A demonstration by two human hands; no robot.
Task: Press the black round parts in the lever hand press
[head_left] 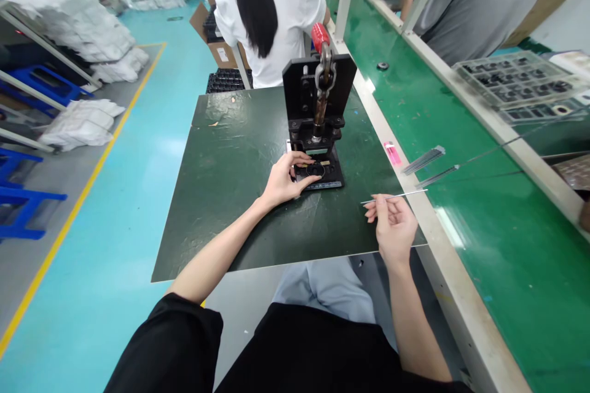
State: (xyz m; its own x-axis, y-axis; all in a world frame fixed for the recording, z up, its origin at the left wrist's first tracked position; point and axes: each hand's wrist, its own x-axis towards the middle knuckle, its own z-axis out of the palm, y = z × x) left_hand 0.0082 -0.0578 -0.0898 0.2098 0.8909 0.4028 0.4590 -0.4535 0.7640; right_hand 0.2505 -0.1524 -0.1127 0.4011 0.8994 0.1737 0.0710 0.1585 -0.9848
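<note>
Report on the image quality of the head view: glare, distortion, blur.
Head view: wide-angle distortion bows the straight edges toward the frame's sides; overhead lights leave a white streak of glare on the green bench and a patchy sheen on the dark mat; the left hand, the right hand and its thin strip look fairly sharp, without obvious motion blur.

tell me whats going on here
A person sits at a dark green mat. Their left hand rests on the base of a black hand press with a red-gripped lever, and their right hand pinches a thin metal strip. More strips lie on the green bench alongside, and a co-worker in a white shirt stands beyond the press.
</note>
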